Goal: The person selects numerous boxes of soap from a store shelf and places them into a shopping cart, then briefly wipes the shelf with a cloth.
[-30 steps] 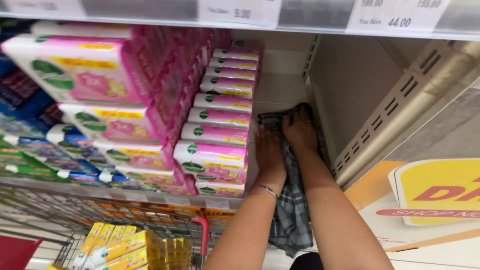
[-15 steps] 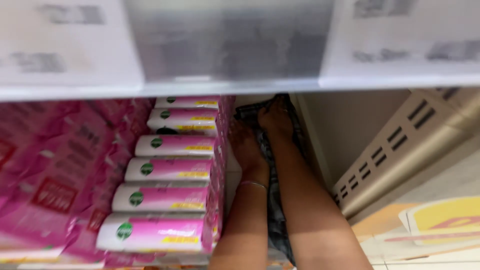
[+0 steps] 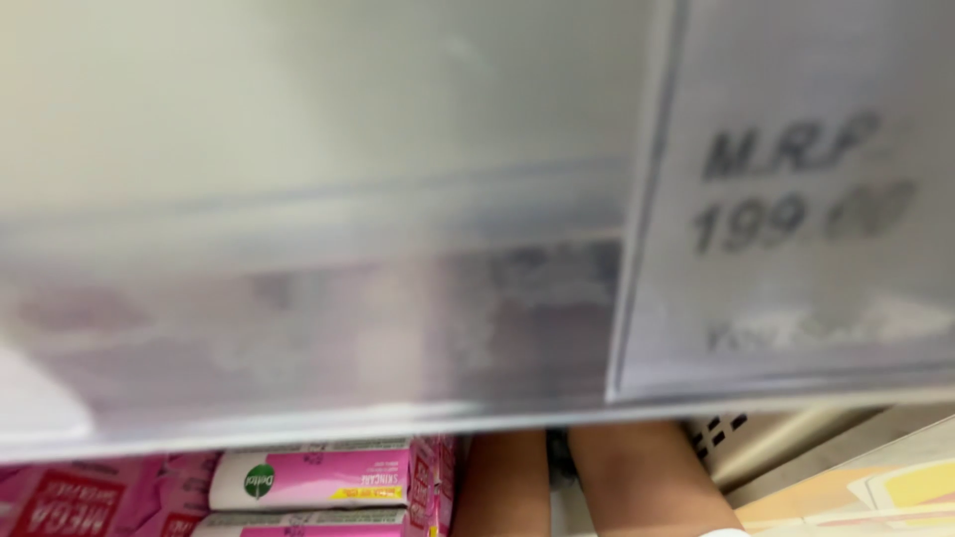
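Both my hands are hidden behind the front rail of the shelf above (image 3: 318, 328), which fills most of the view. Only my forearms show under it: my left forearm (image 3: 502, 487) lies right beside a stack of pink boxes (image 3: 328, 479), and my right forearm (image 3: 647, 482) is just to its right. Both reach into the shelf bay. A dark sliver (image 3: 559, 459) shows between the arms; I cannot tell what it is.
A clear price-label holder with a white paper tag (image 3: 796, 209) hangs on the rail at the right. More pink packs (image 3: 70, 497) lie at the bottom left. A perforated beige shelf upright (image 3: 736, 443) and a yellow-orange sign (image 3: 885, 492) are at the lower right.
The view has moved closer and up, so the shelf rail and price tag now cover my hands and the checked cloth that were visible before. The arms still reach into the same bay.
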